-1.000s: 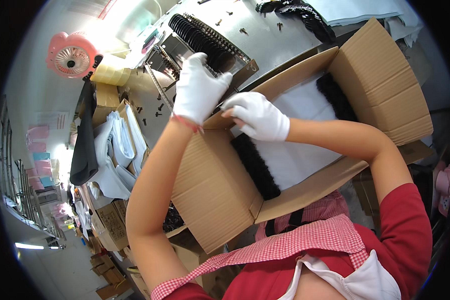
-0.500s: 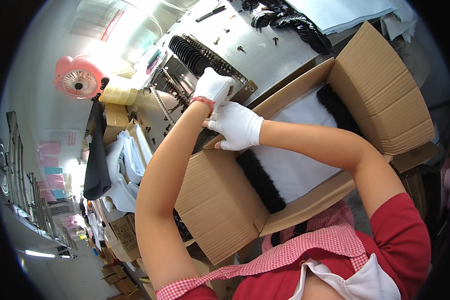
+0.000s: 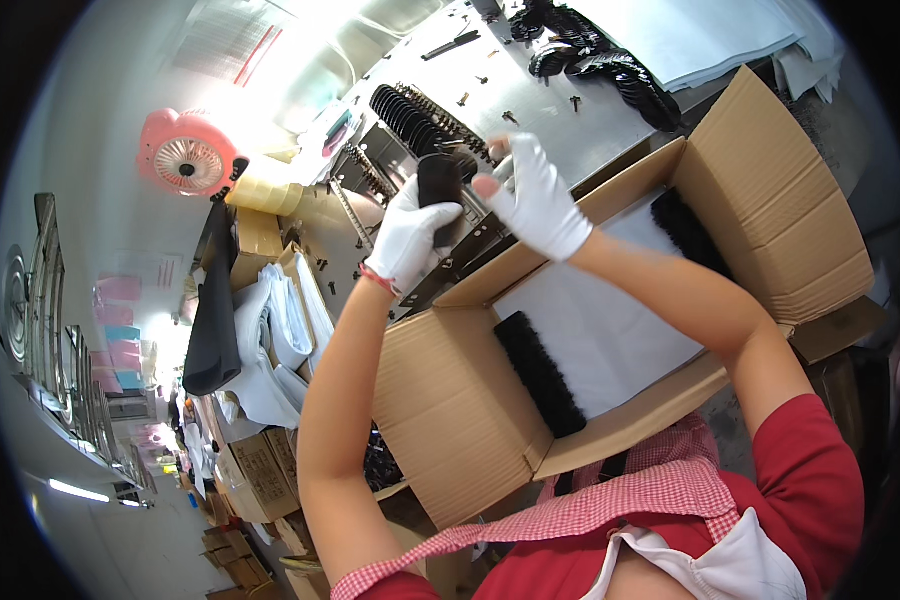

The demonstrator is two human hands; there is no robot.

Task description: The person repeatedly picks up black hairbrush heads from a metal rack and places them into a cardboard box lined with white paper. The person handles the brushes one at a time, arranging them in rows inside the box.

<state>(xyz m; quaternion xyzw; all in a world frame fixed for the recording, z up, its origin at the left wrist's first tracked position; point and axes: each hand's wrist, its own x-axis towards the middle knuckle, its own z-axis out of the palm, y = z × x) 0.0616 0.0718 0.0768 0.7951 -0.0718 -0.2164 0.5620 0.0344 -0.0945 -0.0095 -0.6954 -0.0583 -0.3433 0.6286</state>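
Fingers of the left hand (image 3: pixel 405 243): closed round a dark piece (image 3: pixel 438 188), thumb lying across its lower part.
Fingers of the right hand (image 3: pixel 542 205): partly curled, lifted and blurred; I cannot tell whether anything small is pinched in them.
Dark piece: upright in the left grip, over the bench's near edge, just short of the row of black discs; the right fingertips are beside it, apart from it.
Just changed: half a second ago the hands overlapped, the right one spread beneath the left wrist. Now they have parted, the right has risen over the bench, and the piece shows plainly.
What that means: by my judgement, the left hand alone bears the piece, leaving the right free of it.
Carton (image 3: pixel 450 400): open along the bench's near edge, on the person's side; white sheet (image 3: pixel 610 340) inside, a black fuzzy strip at each end, nearer one (image 3: pixel 540 378) on the left.
Row of black discs (image 3: pixel 407 117): beyond the hands, on the bench (image 3: pixel 540 65).
Loose screws (image 3: pixel 510 117): scattered toward the bench's far edge.
Shiny black bundle (image 3: pixel 620 75): toward the bench's right end, beside white sheets (image 3: pixel 695 45).
Pink fan (image 3: pixel 185 150): past the bench's left end.
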